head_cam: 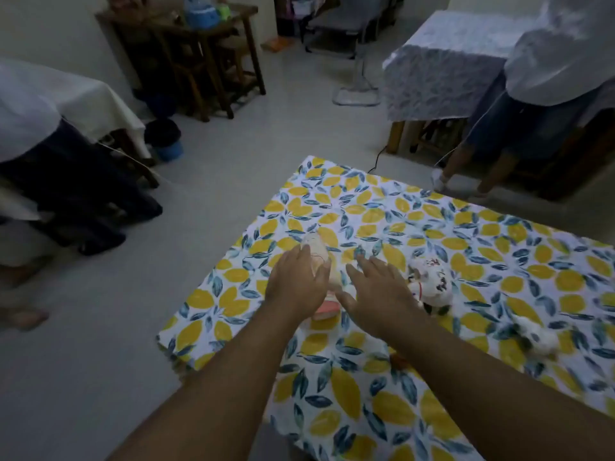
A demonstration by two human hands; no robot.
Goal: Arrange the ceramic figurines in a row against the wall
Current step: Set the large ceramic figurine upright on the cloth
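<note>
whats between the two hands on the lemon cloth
In the head view, a pale figurine with a pink base stands between the left hand and right hand, partly hidden by both.

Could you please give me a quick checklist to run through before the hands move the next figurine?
1. Left hand on the pale figurine: cannot tell, fingers lie over it but a closed grip is hidden.
2. Right hand free: ok, open and flat.
3. Cat figurine clear of the right hand: ok, just beside it.
4. Small white figurine away from the table edge: ok.
5. Tablecloth flat: ok.
6. Wall to line up against: not ok, none borders the table in view.
</note>
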